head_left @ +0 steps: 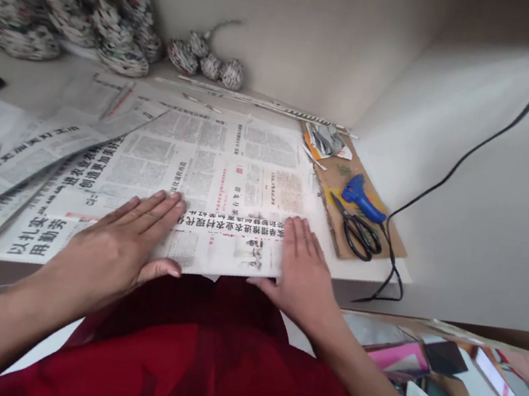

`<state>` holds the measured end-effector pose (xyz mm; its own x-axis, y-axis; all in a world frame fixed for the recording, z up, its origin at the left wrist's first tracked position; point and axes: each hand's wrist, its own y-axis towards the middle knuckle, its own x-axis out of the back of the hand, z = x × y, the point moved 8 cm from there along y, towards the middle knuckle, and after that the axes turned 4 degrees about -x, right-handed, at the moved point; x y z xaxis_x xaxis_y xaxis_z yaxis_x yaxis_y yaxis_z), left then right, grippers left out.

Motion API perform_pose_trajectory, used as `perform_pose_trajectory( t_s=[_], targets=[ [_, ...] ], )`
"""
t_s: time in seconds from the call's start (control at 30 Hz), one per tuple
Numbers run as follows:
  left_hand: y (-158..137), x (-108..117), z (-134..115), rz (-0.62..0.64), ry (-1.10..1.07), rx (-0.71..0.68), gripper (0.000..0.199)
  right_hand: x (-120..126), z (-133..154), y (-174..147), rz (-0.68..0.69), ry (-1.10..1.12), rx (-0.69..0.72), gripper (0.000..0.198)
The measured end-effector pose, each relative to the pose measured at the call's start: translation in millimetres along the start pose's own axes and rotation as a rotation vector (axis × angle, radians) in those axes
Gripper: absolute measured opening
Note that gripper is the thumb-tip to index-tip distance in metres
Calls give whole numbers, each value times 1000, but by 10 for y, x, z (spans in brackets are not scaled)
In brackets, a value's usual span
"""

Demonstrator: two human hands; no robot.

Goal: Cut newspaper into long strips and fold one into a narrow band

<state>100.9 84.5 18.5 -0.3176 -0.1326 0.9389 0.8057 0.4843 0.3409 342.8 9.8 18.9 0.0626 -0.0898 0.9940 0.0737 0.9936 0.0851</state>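
Observation:
A printed newspaper sheet (255, 162) lies spread on the white table, with its near part folded over into a strip along the front edge. My left hand (128, 239) rests flat on the left part of this fold, fingers stretched out and thumb toward the edge. On the fold's right end presses my right hand (306, 266), palm down, its fingers straight and thumb by the edge. Neither hand grips anything. More newspaper sheets (3, 181) overlap at the left, partly lifted and curled.
Right of the paper, a cardboard piece (335, 227) bears black-handled scissors (360, 234), a blue glue gun (363, 198) with a black cord (487, 140), and a crumpled wrapper (327, 140). Woven paper shapes (119, 38) and small paper balls (232, 74) stand behind, near thin paper rods (260, 101).

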Motion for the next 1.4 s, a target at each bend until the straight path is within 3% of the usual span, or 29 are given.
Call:
perform_pose_trajectory(
  t_s=[0.13, 0.3, 0.43, 0.57, 0.77, 0.87, 1.0, 1.07, 1.13, 1.2, 1.3, 1.4],
  targets=[
    [-58, 81, 219, -40, -77, 70, 71, 48, -247, -41, -22, -49, -45, 119],
    [-156, 215, 429, -118, -92, 123, 50, 80, -312, -66, 16, 26, -18, 119],
    [-191, 255, 488, -63, -54, 55, 47, 172, -340, -100, 3, 154, -19, 99],
    [-132, 314, 584, -119, -53, 61, 45, 230, -338, -107, -45, 266, -13, 79],
    [46, 335, 652, -178, -65, 150, 39, 346, -399, -97, -354, 401, -30, 29],
    [198, 497, 586, -278, 4, 189, 35, 390, -373, -123, -431, 459, -16, 23],
    [452, 847, 455, -519, 21, 265, 31, 510, -367, -248, -562, 527, -31, 23],
    [546, 976, 466, -647, -37, 388, 49, 585, -368, -337, -659, 522, -22, 23],
    [629, 989, 536, -734, -196, 532, 84, 652, -327, -407, -747, 481, 36, 25],
    [716, 835, 656, -794, -577, 668, 97, 701, -239, -431, -805, 429, 126, 29],
    [889, 385, 701, -828, -1385, 852, 73, 756, -89, -396, -855, 374, 226, 25],
    [1056, 207, 537, -735, -1686, 902, 23, 808, 26, -339, -905, 317, 240, 22]
  ],
)
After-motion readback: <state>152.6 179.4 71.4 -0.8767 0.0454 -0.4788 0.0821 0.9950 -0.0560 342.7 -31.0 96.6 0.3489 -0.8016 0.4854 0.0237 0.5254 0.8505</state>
